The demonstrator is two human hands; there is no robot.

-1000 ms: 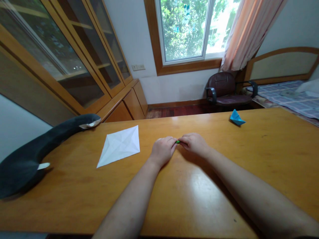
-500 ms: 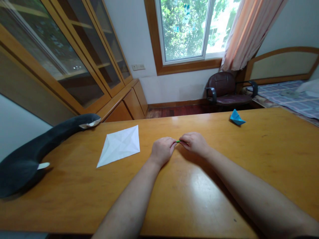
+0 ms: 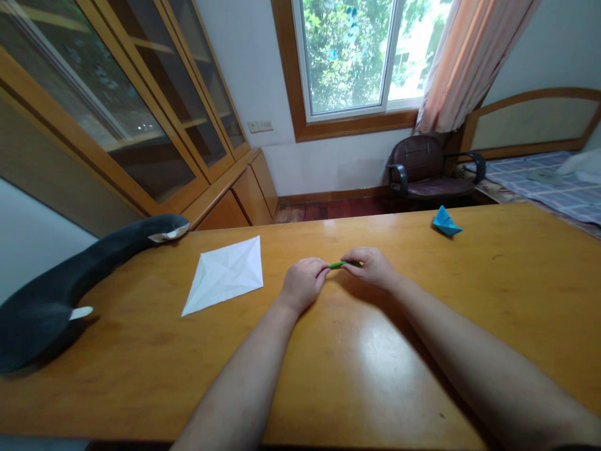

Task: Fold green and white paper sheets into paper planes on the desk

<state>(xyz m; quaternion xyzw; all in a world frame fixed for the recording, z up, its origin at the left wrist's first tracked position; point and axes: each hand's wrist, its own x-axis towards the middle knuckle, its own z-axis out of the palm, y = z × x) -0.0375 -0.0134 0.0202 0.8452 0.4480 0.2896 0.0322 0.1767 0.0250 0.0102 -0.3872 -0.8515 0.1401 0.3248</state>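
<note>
Over the middle of the table, a thin green folded paper [image 3: 336,265] is seen nearly edge-on, spanning the gap between my hands. My left hand [image 3: 303,283] is closed on its left end, thumb and fingers pressed together. Its right end is pinched by my right hand [image 3: 372,269], with a bit of green showing between the thumb and fingers. How the paper is folded cannot be made out at this angle.
A creased white paper sheet [image 3: 228,275] lies flat left of my hands. Toward the far right edge stands a small blue paper boat [image 3: 445,222]. A dark plush toy [image 3: 70,282] stretches along the table's left side. Beyond the table is an office chair [image 3: 417,163].
My right hand has shifted slightly right and its fingers have loosened a little, so more of the green paper shows. My left hand has moved slightly left.
</note>
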